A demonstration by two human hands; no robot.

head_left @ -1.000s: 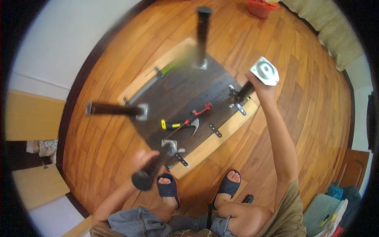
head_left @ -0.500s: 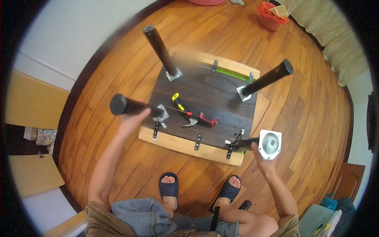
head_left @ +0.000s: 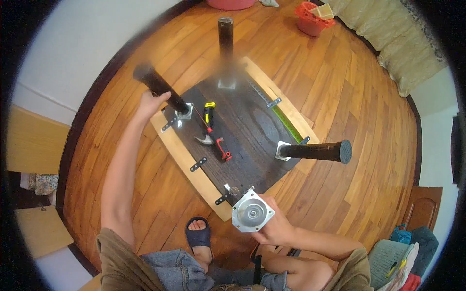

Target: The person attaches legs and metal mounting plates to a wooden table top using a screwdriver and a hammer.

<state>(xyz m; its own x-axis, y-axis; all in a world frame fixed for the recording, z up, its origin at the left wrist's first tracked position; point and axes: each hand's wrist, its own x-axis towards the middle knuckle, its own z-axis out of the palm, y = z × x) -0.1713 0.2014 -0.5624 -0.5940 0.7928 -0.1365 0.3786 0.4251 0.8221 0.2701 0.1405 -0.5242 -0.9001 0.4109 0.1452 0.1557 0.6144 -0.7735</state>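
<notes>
An upside-down table with a dark wooden top [head_left: 242,121] lies on the floor, three black legs rising from it. Round the near-left leg [head_left: 172,94], fixed by a metal plate, my left hand [head_left: 151,104] is closed. My right hand [head_left: 274,228] grips a loose leg whose square silver mounting plate [head_left: 252,211] faces up; the plate hides most of that leg and some fingers. This leg is over the table's near corner. On the tabletop lie a claw hammer [head_left: 208,116] with a yellow-black handle and a screwdriver [head_left: 222,147] with a red-black handle, crossing each other.
Black perforated brackets [head_left: 198,164] join pale wooden strips [head_left: 187,169] to the tabletop. The far leg [head_left: 225,39] and right leg [head_left: 315,151] stick out. My sandalled foot [head_left: 198,235] is near the front strip. A red basket [head_left: 313,22] stands far back; a cabinet [head_left: 39,140] is at left.
The table has turned clockwise with its legs and tools, my left hand moving away from me on its leg. My right hand has brought the loose leg left, nearer the table's corner.
</notes>
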